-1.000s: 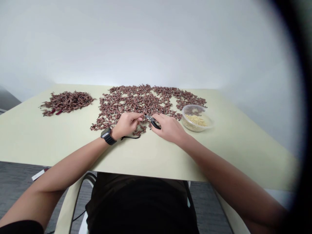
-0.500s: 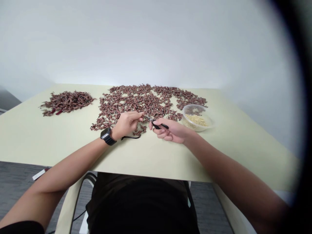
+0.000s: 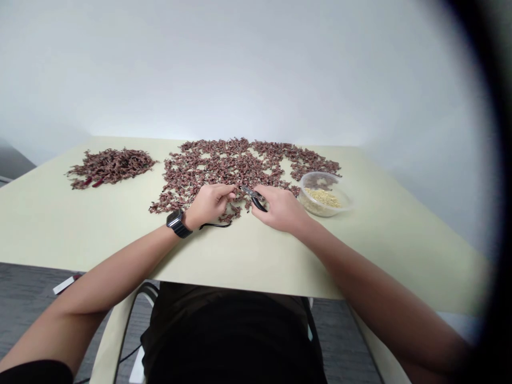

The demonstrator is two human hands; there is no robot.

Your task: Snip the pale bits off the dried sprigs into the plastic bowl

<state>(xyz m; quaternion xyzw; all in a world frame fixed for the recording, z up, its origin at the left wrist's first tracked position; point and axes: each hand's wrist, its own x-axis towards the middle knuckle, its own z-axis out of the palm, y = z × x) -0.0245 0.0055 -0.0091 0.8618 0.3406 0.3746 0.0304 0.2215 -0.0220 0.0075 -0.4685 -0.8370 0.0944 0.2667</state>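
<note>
My right hand [image 3: 282, 209] is closed around a pair of small pliers [image 3: 255, 197] with black handles. Their metal jaws point left, at the fingertips of my left hand [image 3: 211, 204]. Thumb and forefinger of the left hand are pinched together; what sits between them is too small to make out. Both hands hover at the front of a wide spread of small reddish-brown twisted pieces [image 3: 224, 165]. A black cord-like thing [image 3: 216, 225] lies beside the left wrist, which wears a dark watch [image 3: 178, 223].
A clear round plastic tub [image 3: 326, 210] with small yellowish bits stands right of the spread. At the left lies a heaped pile [image 3: 114, 166] of similar brown pieces, with dark red handle-like parts at its front. The pale yellow table [image 3: 248, 266] meets a white wall.
My right hand has rolled over, back of the hand now upward, and the pliers have turned with their jaws against the left fingertips. The left hand has hardly moved.
</note>
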